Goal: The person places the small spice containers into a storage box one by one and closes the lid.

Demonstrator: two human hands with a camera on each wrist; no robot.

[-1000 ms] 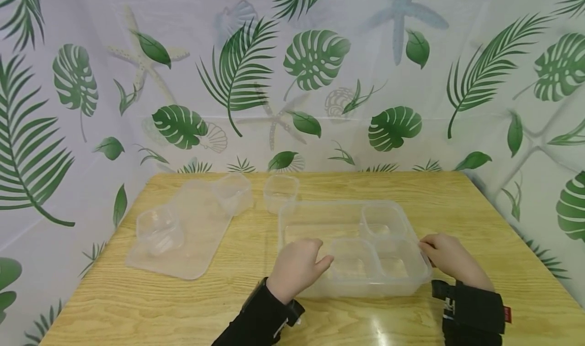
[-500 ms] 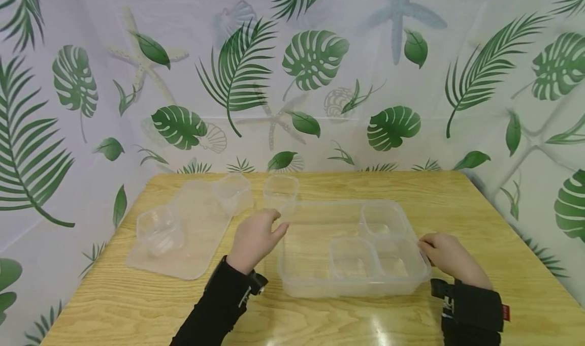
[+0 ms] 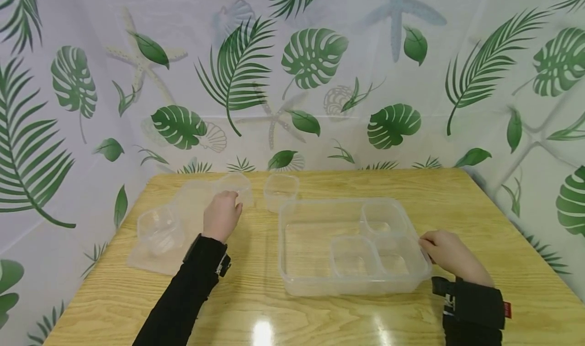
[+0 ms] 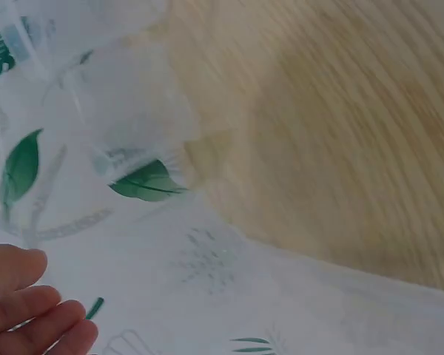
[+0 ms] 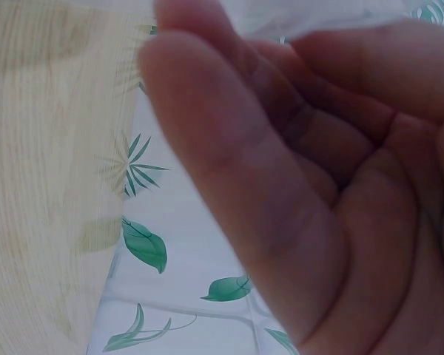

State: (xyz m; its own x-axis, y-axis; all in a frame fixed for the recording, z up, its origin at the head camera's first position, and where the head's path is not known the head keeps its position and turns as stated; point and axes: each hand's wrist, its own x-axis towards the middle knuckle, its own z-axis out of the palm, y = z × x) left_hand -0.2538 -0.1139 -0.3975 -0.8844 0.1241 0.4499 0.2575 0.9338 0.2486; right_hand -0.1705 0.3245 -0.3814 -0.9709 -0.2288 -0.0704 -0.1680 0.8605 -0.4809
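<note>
My left hand (image 3: 221,216) hovers just in front of a small clear plastic cup (image 3: 234,182), partly covering it. Its fingers look loosely bent in the left wrist view, with nothing between them; clear cup walls (image 4: 133,96) show above. My right hand (image 3: 452,257) pinches the right rim of a large clear plastic food container (image 3: 320,286). Inside the container's right half sit three small cups: one at the back (image 3: 384,219), two along the front. In the right wrist view, thumb and fingers (image 5: 222,148) fill the frame, with a strip of clear plastic at the top.
A flat translucent lid (image 3: 194,191) lies on the left of the wooden table (image 3: 283,320). A clear cup (image 3: 160,229) rests on it, tilted. Another cup (image 3: 281,191) stands behind the container's back left corner. A leaf-patterned cloth (image 3: 320,107) hangs behind the table.
My left hand has moved left and away from me, from over the container's front to the cup at the back left. The right hand stays at the container's rim.
</note>
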